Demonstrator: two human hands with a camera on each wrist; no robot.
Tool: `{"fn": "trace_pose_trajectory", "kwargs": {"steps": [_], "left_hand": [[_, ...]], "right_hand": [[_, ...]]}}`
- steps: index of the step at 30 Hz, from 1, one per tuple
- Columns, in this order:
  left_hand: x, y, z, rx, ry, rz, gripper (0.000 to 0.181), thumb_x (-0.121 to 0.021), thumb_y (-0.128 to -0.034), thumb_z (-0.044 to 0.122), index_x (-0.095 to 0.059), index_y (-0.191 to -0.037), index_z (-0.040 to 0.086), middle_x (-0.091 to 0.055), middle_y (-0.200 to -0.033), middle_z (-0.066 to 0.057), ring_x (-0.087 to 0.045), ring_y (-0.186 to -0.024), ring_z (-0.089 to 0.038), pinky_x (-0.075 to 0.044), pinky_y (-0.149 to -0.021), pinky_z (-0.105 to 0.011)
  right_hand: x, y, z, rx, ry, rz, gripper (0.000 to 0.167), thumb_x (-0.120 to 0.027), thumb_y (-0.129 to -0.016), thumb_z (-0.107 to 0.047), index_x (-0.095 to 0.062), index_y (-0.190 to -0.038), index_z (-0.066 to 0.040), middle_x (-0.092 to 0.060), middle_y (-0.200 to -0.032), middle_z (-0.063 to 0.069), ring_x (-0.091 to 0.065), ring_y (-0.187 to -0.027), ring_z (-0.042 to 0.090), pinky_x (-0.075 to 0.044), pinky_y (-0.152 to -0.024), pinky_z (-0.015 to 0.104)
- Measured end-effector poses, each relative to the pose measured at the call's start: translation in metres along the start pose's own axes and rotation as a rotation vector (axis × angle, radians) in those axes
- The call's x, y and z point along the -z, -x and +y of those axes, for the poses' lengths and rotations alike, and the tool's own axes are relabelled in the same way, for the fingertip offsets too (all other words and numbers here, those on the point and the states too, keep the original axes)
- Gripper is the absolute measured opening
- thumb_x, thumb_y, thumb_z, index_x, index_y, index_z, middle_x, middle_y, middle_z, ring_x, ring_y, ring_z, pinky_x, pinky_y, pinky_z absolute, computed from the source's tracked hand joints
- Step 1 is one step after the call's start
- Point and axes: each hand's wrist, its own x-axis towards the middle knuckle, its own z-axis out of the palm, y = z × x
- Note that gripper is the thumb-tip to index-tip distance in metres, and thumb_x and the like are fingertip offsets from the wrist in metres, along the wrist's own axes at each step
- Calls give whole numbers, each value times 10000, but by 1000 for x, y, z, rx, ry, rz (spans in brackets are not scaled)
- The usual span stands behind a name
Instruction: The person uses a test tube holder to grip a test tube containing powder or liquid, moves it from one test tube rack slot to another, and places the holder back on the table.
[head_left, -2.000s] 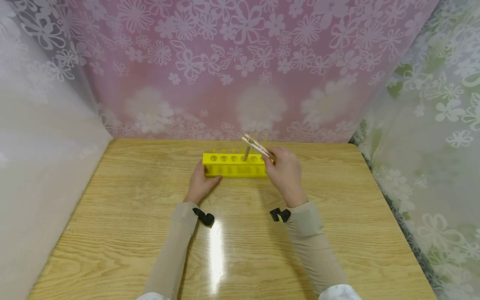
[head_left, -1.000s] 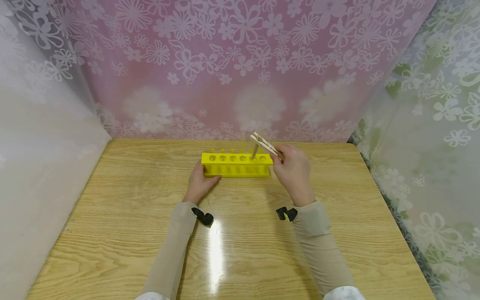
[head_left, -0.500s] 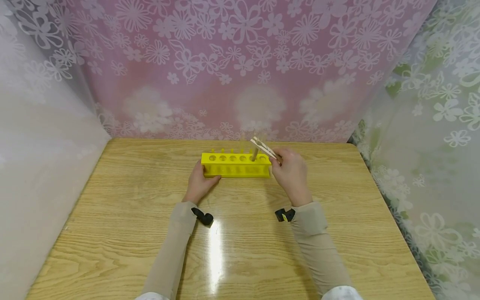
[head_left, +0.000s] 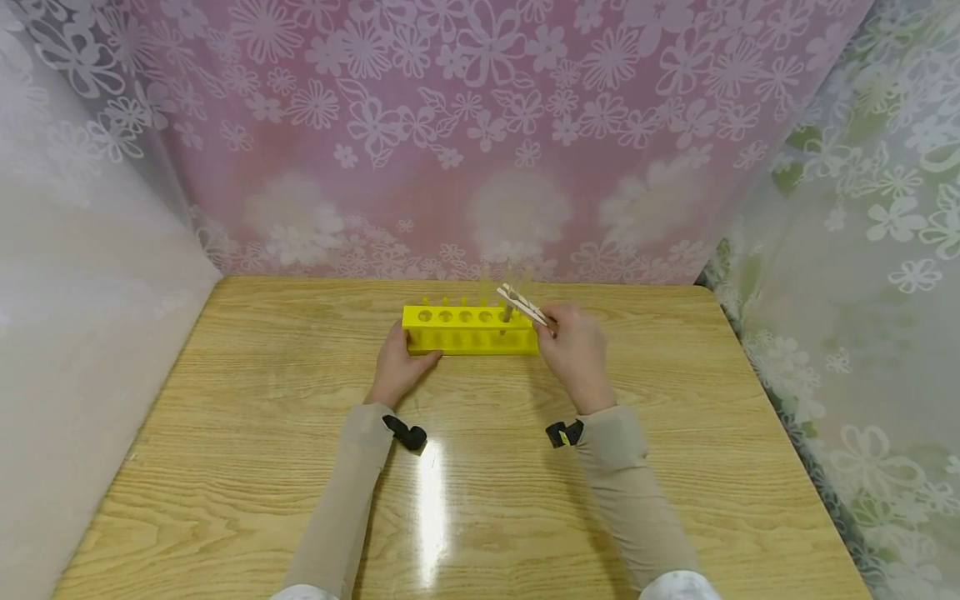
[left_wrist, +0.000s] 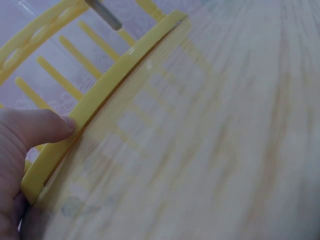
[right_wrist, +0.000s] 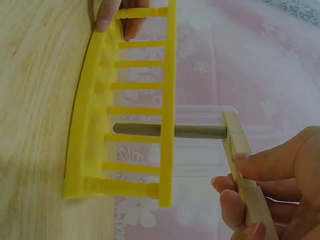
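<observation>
A yellow test tube rack (head_left: 465,340) stands on the table with a row of holes along its top. My left hand (head_left: 399,365) grips its left end, the thumb lying on the base in the left wrist view. In my right hand (head_left: 576,354) is a wooden test tube clamp (right_wrist: 235,145), held between thumb and fingers. Its jaws pinch the top of a grey-brown filled test tube (right_wrist: 200,131). That tube passes through a hole near the rack's right end; its rounded bottom hangs above the base in the right wrist view.
Faint clear test tubes (right_wrist: 207,108) stand at the rack behind the held one. Short yellow pegs (head_left: 446,301) line its back edge. The wooden table (head_left: 480,500) ends at a pink flowered curtain (head_left: 480,167), with pale curtains on both sides.
My right hand first moved right with the clamp and tube, then came down and slightly left. The tube has sunk through the rack's hole. My left hand stays on the rack.
</observation>
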Motion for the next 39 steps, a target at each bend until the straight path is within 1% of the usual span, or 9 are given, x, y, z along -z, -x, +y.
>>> {"fn": "trace_pose_trajectory", "kwargs": {"steps": [8,14,17,30,39], "left_hand": [[0,1,-1,-1,27,-4,805,-828,-814,245,-390,-1463,59,-528,-1330,-138,-536,-1182,-300,-441,-1008,-479],[1,1,-1,-3,20,-1,809,-831,-808,250,-395,-1459,48,-534,-1316,-144,-540,-1165,-301,-443,-1003,-481],[1,1,-2,-8,18,0,807,-832,-805,249,-398,-1454,43,-537,-1314,-147,-543,-1163,-302,-443,-1004,-480],[2,0,0,0,24,0,801,-826,-813,249,-395,-1457,46,-534,-1311,-147,-541,-1160,-303,-443,-999,-481],[0,-1,-1,1,18,-3,803,-827,-813,236,-392,-1461,50,-532,-1323,-142,-537,-1173,-293,-440,-1008,-465]], "right_hand": [[-10,2,5,2,6,-16,162,-725,-894,-105,-761,-1026,-18,-721,-899,138,-632,-674,277,-498,-567,407],[-17,4,8,-13,9,-9,165,-732,-889,-116,-761,-1027,-29,-713,-931,140,-651,-744,311,-522,-599,436],[-19,5,9,-20,7,-9,163,-732,-888,-117,-762,-1024,-31,-708,-925,137,-649,-751,315,-522,-610,445],[-18,4,9,-32,-8,-21,182,-737,-895,-129,-761,-1047,-33,-714,-952,136,-649,-727,293,-515,-576,423],[-18,5,10,-17,-7,-9,206,-754,-885,-136,-769,-1060,-28,-720,-934,130,-655,-722,300,-505,-561,420]]}}
